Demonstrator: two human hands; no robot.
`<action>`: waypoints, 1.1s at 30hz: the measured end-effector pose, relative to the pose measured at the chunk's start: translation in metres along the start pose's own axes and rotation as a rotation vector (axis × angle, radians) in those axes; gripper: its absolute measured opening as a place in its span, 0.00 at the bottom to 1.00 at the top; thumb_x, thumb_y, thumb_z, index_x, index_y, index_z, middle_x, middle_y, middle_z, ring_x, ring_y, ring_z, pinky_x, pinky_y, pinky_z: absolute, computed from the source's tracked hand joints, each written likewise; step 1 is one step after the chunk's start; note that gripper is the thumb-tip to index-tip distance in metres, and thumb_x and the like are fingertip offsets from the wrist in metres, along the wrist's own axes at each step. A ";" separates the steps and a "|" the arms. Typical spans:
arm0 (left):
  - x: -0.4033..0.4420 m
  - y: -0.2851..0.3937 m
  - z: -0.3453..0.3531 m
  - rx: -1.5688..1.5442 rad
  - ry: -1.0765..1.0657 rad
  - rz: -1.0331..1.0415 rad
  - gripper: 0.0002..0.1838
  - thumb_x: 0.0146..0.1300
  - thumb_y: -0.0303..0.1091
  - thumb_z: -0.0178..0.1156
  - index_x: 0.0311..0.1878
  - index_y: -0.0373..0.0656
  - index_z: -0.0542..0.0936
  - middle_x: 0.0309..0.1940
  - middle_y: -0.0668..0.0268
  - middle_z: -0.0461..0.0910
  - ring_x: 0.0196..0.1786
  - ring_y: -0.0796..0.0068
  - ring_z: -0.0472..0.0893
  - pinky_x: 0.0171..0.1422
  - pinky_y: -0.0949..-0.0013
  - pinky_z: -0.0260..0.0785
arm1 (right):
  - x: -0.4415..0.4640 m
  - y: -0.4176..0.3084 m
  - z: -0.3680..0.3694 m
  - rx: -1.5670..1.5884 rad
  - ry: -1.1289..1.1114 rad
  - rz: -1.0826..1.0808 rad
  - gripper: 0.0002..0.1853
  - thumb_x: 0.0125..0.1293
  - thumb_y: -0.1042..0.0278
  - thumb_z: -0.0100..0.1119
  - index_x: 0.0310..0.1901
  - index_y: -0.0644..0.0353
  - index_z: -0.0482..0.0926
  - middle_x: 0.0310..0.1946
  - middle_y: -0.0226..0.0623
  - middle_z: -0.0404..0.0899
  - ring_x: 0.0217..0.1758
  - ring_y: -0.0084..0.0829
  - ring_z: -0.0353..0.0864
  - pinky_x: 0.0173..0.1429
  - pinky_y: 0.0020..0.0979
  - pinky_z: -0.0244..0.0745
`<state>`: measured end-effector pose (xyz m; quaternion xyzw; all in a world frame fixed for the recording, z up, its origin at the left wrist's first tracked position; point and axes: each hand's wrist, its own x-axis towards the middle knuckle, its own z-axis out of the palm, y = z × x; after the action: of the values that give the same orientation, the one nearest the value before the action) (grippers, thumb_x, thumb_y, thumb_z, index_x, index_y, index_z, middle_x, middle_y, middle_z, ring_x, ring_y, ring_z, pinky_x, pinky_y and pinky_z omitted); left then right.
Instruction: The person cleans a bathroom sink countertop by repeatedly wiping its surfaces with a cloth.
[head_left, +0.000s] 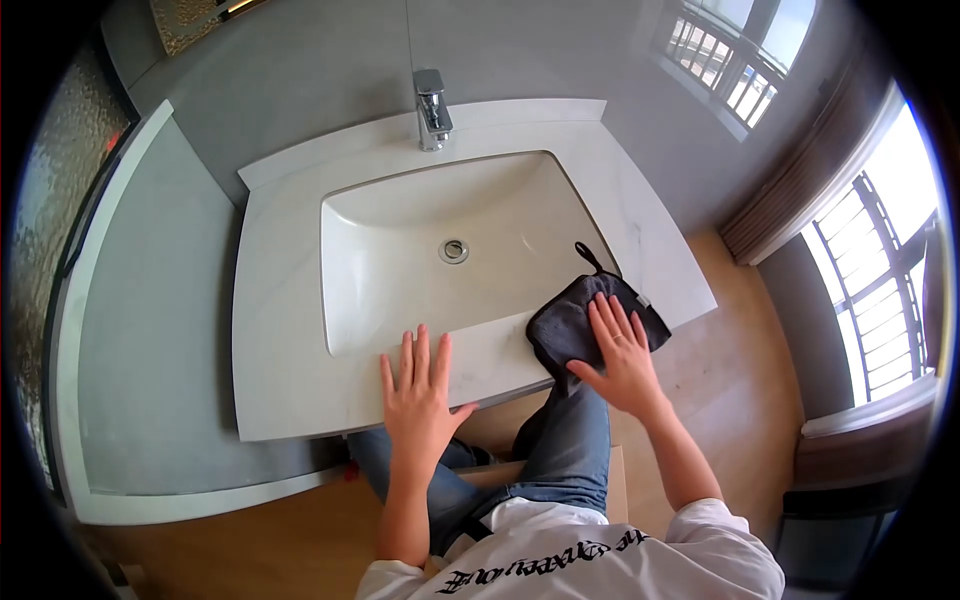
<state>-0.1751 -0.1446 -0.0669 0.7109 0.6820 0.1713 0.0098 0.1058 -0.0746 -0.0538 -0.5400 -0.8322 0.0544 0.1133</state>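
A dark grey cleaning cloth with black edging and a hanging loop lies on the front right of the white countertop, partly over the sink's rim and the front edge. My right hand rests flat on this cloth, fingers stretched out. On the front edge of the counter, left of the cloth, my left hand lies with its fingers spread and nothing in it. The white sink is just beyond both hands, with a round metal drain in its bottom.
A chrome faucet stands behind the sink against the grey wall. To the left is a low partition with a white edge. At the right are a curtain and a barred window. My legs are under the counter's front edge.
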 end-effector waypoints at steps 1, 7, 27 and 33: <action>0.000 0.000 -0.001 0.003 -0.001 0.002 0.56 0.38 0.47 0.80 0.73 0.48 0.63 0.75 0.55 0.58 0.77 0.55 0.58 0.78 0.43 0.48 | 0.005 0.013 -0.001 -0.003 0.007 0.005 0.47 0.62 0.39 0.60 0.74 0.64 0.58 0.77 0.45 0.53 0.82 0.42 0.46 0.80 0.48 0.41; 0.001 -0.002 -0.003 0.001 0.009 0.021 0.57 0.36 0.47 0.80 0.73 0.48 0.64 0.75 0.55 0.59 0.76 0.54 0.59 0.78 0.42 0.49 | 0.108 0.128 0.006 -0.168 0.122 0.055 0.43 0.71 0.38 0.48 0.76 0.60 0.53 0.77 0.45 0.52 0.81 0.41 0.49 0.79 0.44 0.48; 0.009 0.001 -0.009 0.096 -0.095 0.006 0.58 0.25 0.51 0.82 0.69 0.52 0.70 0.70 0.58 0.66 0.71 0.52 0.66 0.72 0.39 0.56 | 0.390 -0.074 0.125 -0.019 0.322 0.119 0.37 0.69 0.47 0.42 0.70 0.71 0.61 0.73 0.46 0.60 0.79 0.44 0.52 0.80 0.47 0.41; 0.008 0.001 -0.008 0.047 -0.113 -0.017 0.58 0.25 0.46 0.82 0.69 0.52 0.69 0.70 0.56 0.64 0.73 0.50 0.63 0.73 0.38 0.53 | 0.403 0.011 0.078 -0.036 0.085 0.338 0.37 0.68 0.52 0.38 0.73 0.68 0.57 0.77 0.44 0.53 0.80 0.42 0.48 0.80 0.46 0.42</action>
<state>-0.1763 -0.1385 -0.0576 0.7135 0.6904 0.1148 0.0332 -0.0611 0.2997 -0.0798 -0.6759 -0.7249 0.0349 0.1281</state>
